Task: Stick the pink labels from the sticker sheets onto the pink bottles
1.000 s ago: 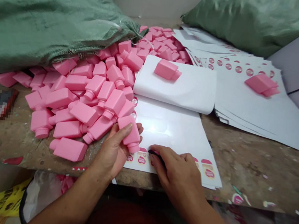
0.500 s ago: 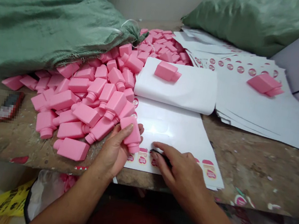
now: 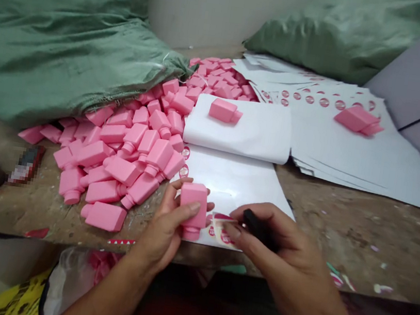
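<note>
pink plastic bottle [image 3: 191, 209] is clenched neck-down in my left grip [image 3: 170, 219], right at the edge of the label sheet [image 3: 238, 182], my right grip [image 3: 262, 232] pinching a curled sticker label [image 3: 222, 229] and a small black thing [image 3: 257, 225], pile of bottles [image 3: 115, 165] just beside on the desk [image 3: 340, 233]
</note>
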The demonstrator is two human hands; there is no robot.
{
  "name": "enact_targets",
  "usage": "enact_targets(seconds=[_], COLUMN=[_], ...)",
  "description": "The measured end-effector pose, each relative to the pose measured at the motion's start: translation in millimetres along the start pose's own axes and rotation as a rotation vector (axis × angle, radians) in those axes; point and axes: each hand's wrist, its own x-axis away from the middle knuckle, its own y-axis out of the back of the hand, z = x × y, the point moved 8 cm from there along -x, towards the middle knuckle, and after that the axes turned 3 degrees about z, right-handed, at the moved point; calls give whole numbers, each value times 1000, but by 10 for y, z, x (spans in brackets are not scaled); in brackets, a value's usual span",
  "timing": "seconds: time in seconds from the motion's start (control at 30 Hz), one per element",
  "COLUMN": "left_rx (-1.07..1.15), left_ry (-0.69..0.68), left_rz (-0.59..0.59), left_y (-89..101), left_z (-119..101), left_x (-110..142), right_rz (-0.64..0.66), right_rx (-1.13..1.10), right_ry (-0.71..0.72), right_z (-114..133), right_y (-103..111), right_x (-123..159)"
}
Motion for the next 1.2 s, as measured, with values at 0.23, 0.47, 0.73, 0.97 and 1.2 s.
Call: enact_targets(seconds=[0.23, 0.47, 0.73, 0.97, 1.2], left_rx=[125, 95, 65, 64, 71], left_ry=[-26, -25, -42, -49, -58], left_rz=[41, 11, 34, 33, 21], left_y=[-197, -199, -192, -189, -178], left_z=[88, 116, 131, 138, 129], left_x=[179, 204, 223, 216, 210], right_rz=[-112, -60, -19, -13, -19], right_rx=[-158, -31, 13, -20, -40], right_ry=[11, 24, -16, -69, -51], right_z=[-75, -95, -137, -175, -187], right_y=[-92, -139, -163, -182, -191], right_x=[25, 55, 56, 45, 27])
